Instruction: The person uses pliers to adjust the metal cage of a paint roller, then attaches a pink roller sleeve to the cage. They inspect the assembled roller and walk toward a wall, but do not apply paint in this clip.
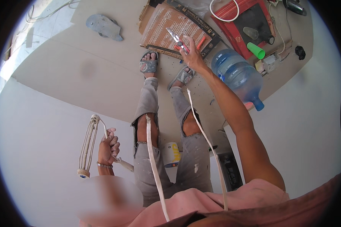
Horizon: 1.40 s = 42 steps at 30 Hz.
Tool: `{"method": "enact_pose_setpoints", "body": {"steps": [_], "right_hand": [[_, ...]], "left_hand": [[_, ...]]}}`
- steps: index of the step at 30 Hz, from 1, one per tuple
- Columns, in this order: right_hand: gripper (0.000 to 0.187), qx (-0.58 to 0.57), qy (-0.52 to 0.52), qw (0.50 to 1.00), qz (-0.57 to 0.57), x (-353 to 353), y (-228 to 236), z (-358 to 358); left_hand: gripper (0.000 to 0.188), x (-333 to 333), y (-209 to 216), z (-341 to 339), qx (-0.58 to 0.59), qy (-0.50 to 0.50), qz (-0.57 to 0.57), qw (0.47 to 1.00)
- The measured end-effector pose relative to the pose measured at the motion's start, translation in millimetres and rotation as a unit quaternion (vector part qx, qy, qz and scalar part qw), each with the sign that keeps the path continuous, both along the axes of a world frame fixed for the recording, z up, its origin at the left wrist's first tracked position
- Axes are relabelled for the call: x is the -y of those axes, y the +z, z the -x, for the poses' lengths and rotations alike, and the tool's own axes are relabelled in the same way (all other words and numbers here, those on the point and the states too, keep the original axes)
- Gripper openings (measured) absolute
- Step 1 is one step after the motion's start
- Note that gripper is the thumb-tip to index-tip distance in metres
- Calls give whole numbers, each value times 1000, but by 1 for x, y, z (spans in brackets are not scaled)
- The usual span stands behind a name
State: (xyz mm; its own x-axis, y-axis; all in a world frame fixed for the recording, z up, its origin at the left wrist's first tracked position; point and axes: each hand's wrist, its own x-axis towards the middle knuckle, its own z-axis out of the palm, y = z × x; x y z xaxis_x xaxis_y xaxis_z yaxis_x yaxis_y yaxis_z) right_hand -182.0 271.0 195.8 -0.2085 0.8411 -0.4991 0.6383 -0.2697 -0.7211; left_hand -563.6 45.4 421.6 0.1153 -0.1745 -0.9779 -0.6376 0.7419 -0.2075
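Observation:
My left hand is closed round the bent wire rod of a paint roller frame. Its cage is bare, without a cover, and stands upright to the left of my fist; the pale handle sticks out to the right, below my fingers. Farther off, my stretched-out right arm ends in my right hand, which grips a red and silver utility knife. The blade is out and points up and left. Beneath the knife lies a shallow cardboard box with a brown dimpled sheet. A red-orange piece shows beside my fingers.
A blue water jug lies on its side by my right forearm. Beyond are a red case, a green cup and cables. A grey dusty object lies far left. Between my legs stands a white and yellow can. Two pale straps hang before me.

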Motion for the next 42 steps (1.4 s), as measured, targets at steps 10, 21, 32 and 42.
{"method": "enact_pose_setpoints", "body": {"steps": [10, 21, 32, 42], "right_hand": [[37, -88, -151, 928, 328, 18, 81, 39], [23, -67, -108, 906, 404, 21, 140, 36], [18, -77, -60, 917, 387, -4, 135, 29], [28, -142, -126, 928, 320, -8, 143, 46]], "left_hand": [[14, -3, -1, -2, 82, 35, -20, 996], [16, 34, -9, -21, 112, 63, -28, 991], [15, 58, -9, -22, 116, 131, -3, 985], [14, 40, -1, -29, 81, 109, 7, 991]]}}
